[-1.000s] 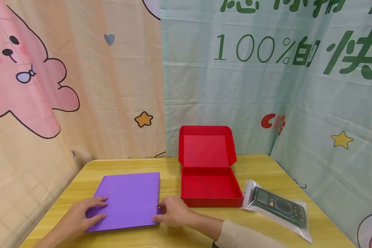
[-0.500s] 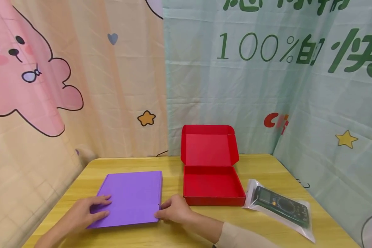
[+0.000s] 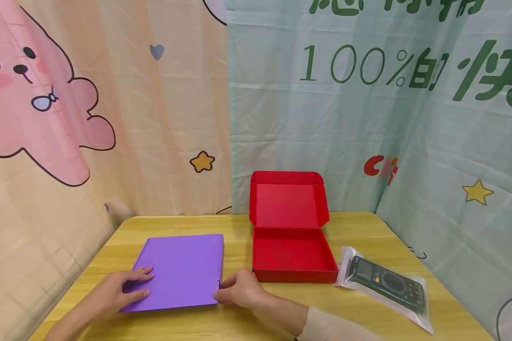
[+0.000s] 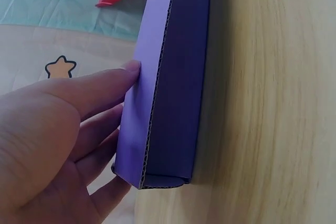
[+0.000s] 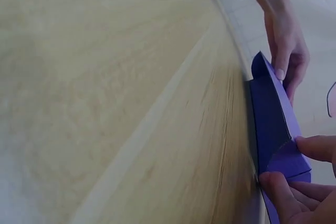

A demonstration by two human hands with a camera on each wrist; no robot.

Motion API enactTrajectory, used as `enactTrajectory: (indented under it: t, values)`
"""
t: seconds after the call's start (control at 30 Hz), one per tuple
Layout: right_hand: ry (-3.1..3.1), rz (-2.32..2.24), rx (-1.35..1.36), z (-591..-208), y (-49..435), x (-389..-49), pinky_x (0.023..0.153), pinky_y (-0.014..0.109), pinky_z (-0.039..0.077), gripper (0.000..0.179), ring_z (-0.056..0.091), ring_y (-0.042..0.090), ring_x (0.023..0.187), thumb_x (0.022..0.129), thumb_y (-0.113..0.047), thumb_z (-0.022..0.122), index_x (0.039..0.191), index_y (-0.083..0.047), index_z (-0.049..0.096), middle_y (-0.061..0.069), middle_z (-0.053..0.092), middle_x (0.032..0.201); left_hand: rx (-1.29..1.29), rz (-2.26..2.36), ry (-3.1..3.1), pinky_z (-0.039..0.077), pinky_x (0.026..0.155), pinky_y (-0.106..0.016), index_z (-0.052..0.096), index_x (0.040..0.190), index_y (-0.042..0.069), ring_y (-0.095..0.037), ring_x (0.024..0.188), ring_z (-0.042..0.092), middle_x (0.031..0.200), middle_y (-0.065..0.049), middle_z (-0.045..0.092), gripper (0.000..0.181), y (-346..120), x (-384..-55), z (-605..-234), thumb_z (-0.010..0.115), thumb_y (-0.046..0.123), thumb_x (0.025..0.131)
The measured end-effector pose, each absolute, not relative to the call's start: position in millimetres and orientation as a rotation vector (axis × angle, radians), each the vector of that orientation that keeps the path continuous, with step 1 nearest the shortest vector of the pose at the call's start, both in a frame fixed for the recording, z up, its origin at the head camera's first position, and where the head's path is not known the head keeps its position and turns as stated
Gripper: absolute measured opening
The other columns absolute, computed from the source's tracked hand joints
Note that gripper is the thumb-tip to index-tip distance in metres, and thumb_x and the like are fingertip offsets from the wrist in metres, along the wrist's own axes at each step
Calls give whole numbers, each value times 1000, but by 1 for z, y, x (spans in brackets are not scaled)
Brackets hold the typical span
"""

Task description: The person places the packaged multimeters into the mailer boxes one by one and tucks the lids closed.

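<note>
A purple cardboard box lies on the table with its lid lowered over it. In the left wrist view, the front side of the purple box shows a dark opening under the lid's edge. My left hand rests on the box's left front part, thumb and fingers spread and fairly straight on the lid. At the right front corner, my right hand pinches a small corner flap between thumb and finger, as the right wrist view shows. The box's inside is hidden.
To the right of the purple box, a red cardboard box stands with its lid raised. Beyond it lies a dark green multimeter in a clear plastic bag. Printed curtains hang behind the wooden table.
The right hand's fingers have shifted slightly at the box's right front corner, keeping their hold there. The left hand stays on the lid. The head view has turned slightly left.
</note>
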State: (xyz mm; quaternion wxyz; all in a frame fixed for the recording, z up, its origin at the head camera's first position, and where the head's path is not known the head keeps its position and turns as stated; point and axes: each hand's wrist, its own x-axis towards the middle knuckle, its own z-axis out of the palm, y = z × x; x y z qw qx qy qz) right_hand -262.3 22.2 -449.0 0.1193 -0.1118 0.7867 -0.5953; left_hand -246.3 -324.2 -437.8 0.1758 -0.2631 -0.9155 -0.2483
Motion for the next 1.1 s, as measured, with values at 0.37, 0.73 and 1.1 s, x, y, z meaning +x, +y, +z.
enactTrajectory:
  t: [0.37,0.73,1.1]
  values:
    - [2824,-1152,-1002,-438,30,-279,87,25,55,52,68,18,111,80,-22,92,125,-3,73,4,71,125,-876,-758,-2426,27,100,-1,78,114,4,0,125,52,128,-1,71,41,-336,-247,-448,93,12,75]
    - [2762,-394,-1574,-420,27,-312,112,24,36,63,48,14,139,91,-37,82,142,-7,63,5,54,152,-1121,-968,-2465,30,100,-3,69,129,-3,11,135,34,147,4,59,52,-353,-249,-448,85,-1,80]
    - [2699,-460,-1530,-421,29,-321,113,25,36,67,45,10,141,87,-42,84,143,-11,64,-2,55,150,-1188,-1002,-2501,27,101,-2,66,134,-2,13,137,29,152,8,53,53,-357,-255,-448,82,2,83]
